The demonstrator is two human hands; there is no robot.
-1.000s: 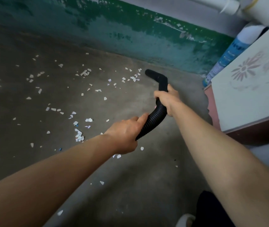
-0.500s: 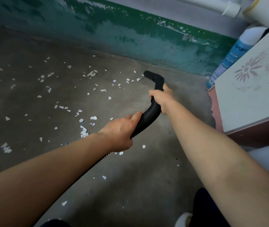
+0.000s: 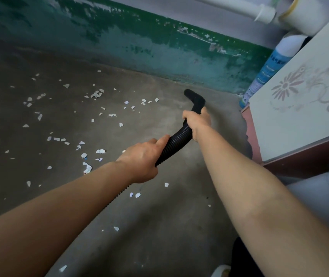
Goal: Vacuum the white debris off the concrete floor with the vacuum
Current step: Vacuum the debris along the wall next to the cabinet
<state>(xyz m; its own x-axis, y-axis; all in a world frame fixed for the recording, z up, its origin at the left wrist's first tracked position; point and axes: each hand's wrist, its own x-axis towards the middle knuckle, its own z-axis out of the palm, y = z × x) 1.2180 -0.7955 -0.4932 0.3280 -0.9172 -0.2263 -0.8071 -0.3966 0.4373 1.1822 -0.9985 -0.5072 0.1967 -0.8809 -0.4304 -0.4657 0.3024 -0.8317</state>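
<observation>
Nearest, two bare forearms reach out over the floor (image 3: 159, 236), where a few white scraps (image 3: 137, 194) lie loose. Farther on, the left hand (image 3: 139, 158) grips the ribbed black hose (image 3: 176, 143), fingers curled round it and the forefinger laid along its top. Beyond, the hose bends up into the right hand (image 3: 197, 123), whose fingers are clamped round it just below the nozzle (image 3: 194, 97). The nozzle angles left, its mouth low over the floor; whether it touches cannot be told. Most scraps lie scattered left of the hose, some near the nozzle's mouth. Right of the hands stands a white panel (image 3: 299, 108) with a flower print. Behind it a blue can (image 3: 267, 70) stands by the green wall (image 3: 159, 47), under a white pipe (image 3: 259, 11).
</observation>
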